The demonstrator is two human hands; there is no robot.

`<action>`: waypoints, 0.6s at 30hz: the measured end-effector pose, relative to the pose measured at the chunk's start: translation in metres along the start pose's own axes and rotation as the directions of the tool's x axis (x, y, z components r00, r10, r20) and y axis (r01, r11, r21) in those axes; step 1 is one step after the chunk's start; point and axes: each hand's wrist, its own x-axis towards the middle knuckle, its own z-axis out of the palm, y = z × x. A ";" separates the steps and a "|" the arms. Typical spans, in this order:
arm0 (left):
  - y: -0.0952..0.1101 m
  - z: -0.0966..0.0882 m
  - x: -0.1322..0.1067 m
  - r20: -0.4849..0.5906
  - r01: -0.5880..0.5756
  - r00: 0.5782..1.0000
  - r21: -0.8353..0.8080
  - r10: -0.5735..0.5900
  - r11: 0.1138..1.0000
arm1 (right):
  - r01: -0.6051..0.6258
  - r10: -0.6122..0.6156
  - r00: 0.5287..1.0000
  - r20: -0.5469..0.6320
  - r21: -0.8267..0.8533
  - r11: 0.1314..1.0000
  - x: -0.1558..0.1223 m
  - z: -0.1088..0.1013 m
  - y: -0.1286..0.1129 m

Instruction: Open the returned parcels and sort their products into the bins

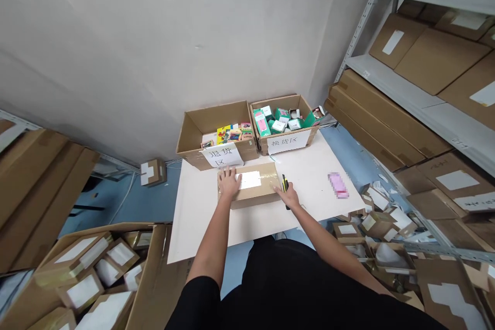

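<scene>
A closed brown cardboard parcel (258,189) with a white label lies on the white table (197,216). My left hand (229,183) rests flat on its left end, fingers spread. My right hand (289,196) is at the parcel's right end, closed around a yellow and black utility knife (285,184) whose tip points toward the parcel's top.
Two open labelled boxes stand at the table's back: the left box (193,136) with colourful items, the right box (288,139) with green and white packs. A pink object (337,185) lies at right. A carton of parcels (88,273) stands lower left, opened boxes (386,237) right, shelves (425,98) behind.
</scene>
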 end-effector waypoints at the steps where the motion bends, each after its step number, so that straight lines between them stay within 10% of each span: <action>1: -0.013 -0.006 0.005 0.037 0.008 0.999 0.003 -0.008 1.000 | -0.003 0.003 1.000 -0.005 -0.003 1.000 0.003 0.007 -0.005; 5: -0.023 -0.007 -0.001 0.105 0.048 0.993 0.032 -0.051 0.998 | -0.053 0.061 0.993 -0.103 0.074 0.996 0.042 0.003 -0.028; 8: 0.014 0.019 -0.029 0.132 0.008 0.991 -0.011 -0.007 1.000 | -0.074 0.109 0.960 -0.259 0.142 0.987 0.086 -0.022 -0.047; 13: 0.071 0.070 -0.065 0.014 -0.262 0.963 -0.177 0.268 0.949 | -0.010 0.079 0.988 -0.135 0.449 0.893 0.121 -0.048 -0.056; 18: 0.028 0.062 -0.045 0.062 -0.237 0.962 -0.307 0.267 0.922 | -0.065 0.002 0.996 0.092 0.687 0.724 0.092 -0.029 -0.026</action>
